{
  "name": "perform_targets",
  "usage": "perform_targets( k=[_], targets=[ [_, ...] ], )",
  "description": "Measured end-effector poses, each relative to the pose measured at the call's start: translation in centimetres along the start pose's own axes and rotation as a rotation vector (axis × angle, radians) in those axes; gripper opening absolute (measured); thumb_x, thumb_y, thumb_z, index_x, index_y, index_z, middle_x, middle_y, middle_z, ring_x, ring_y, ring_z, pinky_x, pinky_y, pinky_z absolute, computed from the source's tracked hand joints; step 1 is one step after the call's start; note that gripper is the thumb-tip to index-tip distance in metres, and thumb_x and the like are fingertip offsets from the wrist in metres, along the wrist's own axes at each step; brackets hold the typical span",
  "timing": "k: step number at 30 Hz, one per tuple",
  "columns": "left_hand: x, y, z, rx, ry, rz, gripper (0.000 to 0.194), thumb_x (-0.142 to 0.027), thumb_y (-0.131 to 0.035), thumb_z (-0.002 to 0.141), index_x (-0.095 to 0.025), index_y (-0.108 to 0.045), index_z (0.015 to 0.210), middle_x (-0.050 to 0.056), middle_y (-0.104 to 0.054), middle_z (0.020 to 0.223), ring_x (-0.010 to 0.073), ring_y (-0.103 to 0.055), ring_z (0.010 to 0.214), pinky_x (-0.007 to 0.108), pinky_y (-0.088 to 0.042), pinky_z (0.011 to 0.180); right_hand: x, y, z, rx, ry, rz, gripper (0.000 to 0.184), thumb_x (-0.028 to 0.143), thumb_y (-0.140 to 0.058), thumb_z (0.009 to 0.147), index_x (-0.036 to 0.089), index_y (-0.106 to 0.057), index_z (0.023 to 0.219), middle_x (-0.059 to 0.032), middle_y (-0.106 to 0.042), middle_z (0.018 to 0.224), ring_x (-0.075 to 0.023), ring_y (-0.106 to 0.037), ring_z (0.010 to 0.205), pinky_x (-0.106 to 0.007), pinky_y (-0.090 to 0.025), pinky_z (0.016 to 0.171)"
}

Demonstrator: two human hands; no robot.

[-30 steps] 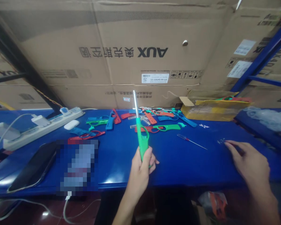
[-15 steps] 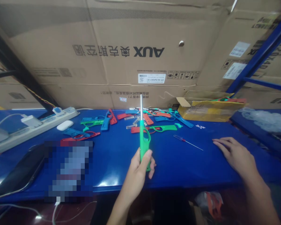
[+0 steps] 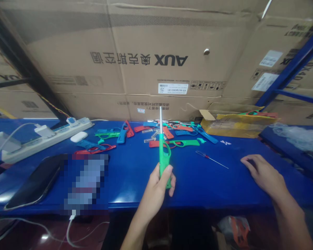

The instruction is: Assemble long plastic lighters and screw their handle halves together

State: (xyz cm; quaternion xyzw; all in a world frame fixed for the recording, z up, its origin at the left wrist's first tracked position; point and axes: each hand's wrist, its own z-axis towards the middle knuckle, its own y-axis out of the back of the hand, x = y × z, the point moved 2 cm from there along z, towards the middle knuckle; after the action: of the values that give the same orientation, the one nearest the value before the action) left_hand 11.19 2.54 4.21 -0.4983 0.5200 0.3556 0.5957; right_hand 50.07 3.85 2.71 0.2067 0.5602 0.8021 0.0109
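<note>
My left hand (image 3: 163, 182) is wrapped round the handle of a green long-nosed lighter (image 3: 165, 158). Its metal tube points up and away from me, above the blue table. To the right, my right hand (image 3: 262, 173) rests at the tabletop with thumb and fingers pinched together; anything between the fingertips is too small or hidden to make out. A thin screwdriver (image 3: 212, 160) with a clear and red handle lies left of that hand. Behind the held lighter lies another green lighter body (image 3: 187, 142), among loose red housings (image 3: 167, 132) and blue ones (image 3: 208, 134).
An open yellow-taped carton (image 3: 237, 126) with coloured parts stands at the back right. Small white pieces (image 3: 226, 142) lie before it. At left are a power strip (image 3: 59, 137), a white case (image 3: 79, 136), a black phone (image 3: 33, 184) and a blurred-out device (image 3: 87, 184) on a cable.
The whole view has shifted slightly, so things appear a little further right. My left hand keeps its grip on the green lighter. The right hand's fingers look slightly more curled.
</note>
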Motion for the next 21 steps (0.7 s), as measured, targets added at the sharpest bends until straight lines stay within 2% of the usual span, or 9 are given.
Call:
perform_targets(
  k=[4,9,14,16,18,20,21],
  targets=[
    [0.1,0.0,0.0,0.006,0.000,-0.011,0.033,-0.052,-0.048,0.100,-0.019,-0.052,0.099,-0.005,-0.054,0.069,0.0084,-0.048,0.053,0.026,-0.044,0.064,-0.2,0.0,0.2,0.016,-0.016,0.067,0.016,0.040,-0.059,0.087,0.026,-0.068,0.085,-0.0093,-0.070,0.110,-0.0289,-0.068,0.096,-0.036,-0.046,0.077],
    [0.2,0.1,0.0,-0.001,0.002,-0.026,0.035,-0.053,-0.050,0.099,-0.018,-0.053,0.100,-0.003,-0.055,0.070,0.0091,-0.048,0.053,0.025,-0.042,0.060,-0.4,-0.1,0.1,-0.076,0.014,0.094,0.018,0.041,-0.056,0.085,0.025,-0.064,0.087,-0.0112,-0.070,0.109,-0.0303,-0.066,0.099,-0.038,-0.046,0.082],
    [0.2,0.1,0.0,0.003,0.017,-0.041,0.036,-0.054,-0.051,0.098,-0.018,-0.053,0.102,-0.004,-0.055,0.070,0.0092,-0.048,0.053,0.025,-0.041,0.060,0.0,0.6,-0.1,-0.111,-0.154,0.182,0.012,0.036,-0.056,0.084,0.025,-0.059,0.090,-0.0125,-0.072,0.091,-0.0298,-0.069,0.087,-0.039,-0.047,0.079],
    [0.1,0.1,0.0,-0.004,0.017,-0.050,0.036,-0.054,-0.052,0.098,-0.018,-0.054,0.102,-0.004,-0.055,0.070,0.0093,-0.048,0.053,0.025,-0.042,0.061,0.5,1.1,-0.4,-0.175,-0.174,0.234,0.012,0.033,-0.058,0.083,0.024,-0.061,0.091,-0.0129,-0.073,0.089,-0.0285,-0.070,0.086,-0.038,-0.048,0.082],
    [0.1,0.1,0.1,-0.015,0.015,-0.066,0.038,-0.055,-0.054,0.096,-0.018,-0.054,0.101,-0.003,-0.055,0.069,0.0096,-0.048,0.052,0.026,-0.043,0.061,1.3,1.5,-1.0,-0.298,-0.171,0.309,0.017,0.033,-0.059,0.083,0.021,-0.065,0.093,-0.0134,-0.074,0.091,-0.0269,-0.070,0.084,-0.037,-0.049,0.083],
    [0.2,0.2,0.3,-0.030,0.016,-0.104,0.041,-0.058,-0.055,0.095,-0.017,-0.054,0.101,-0.003,-0.056,0.068,0.0101,-0.048,0.051,0.026,-0.042,0.060,2.5,1.6,-2.2,-0.410,-0.156,0.447,0.024,0.037,-0.061,0.084,0.019,-0.069,0.098,-0.0133,-0.075,0.093,-0.0240,-0.069,0.077,-0.036,-0.051,0.077],
    [0.3,0.2,0.5,-0.041,0.014,-0.136,0.043,-0.059,-0.054,0.094,-0.017,-0.054,0.102,-0.003,-0.056,0.066,0.0103,-0.048,0.049,0.026,-0.042,0.059,3.4,1.5,-2.9,-0.426,-0.143,0.533,0.027,0.039,-0.063,0.084,0.018,-0.070,0.099,-0.0130,-0.076,0.093,-0.0223,-0.067,0.071,-0.034,-0.052,0.072]
  ],
)
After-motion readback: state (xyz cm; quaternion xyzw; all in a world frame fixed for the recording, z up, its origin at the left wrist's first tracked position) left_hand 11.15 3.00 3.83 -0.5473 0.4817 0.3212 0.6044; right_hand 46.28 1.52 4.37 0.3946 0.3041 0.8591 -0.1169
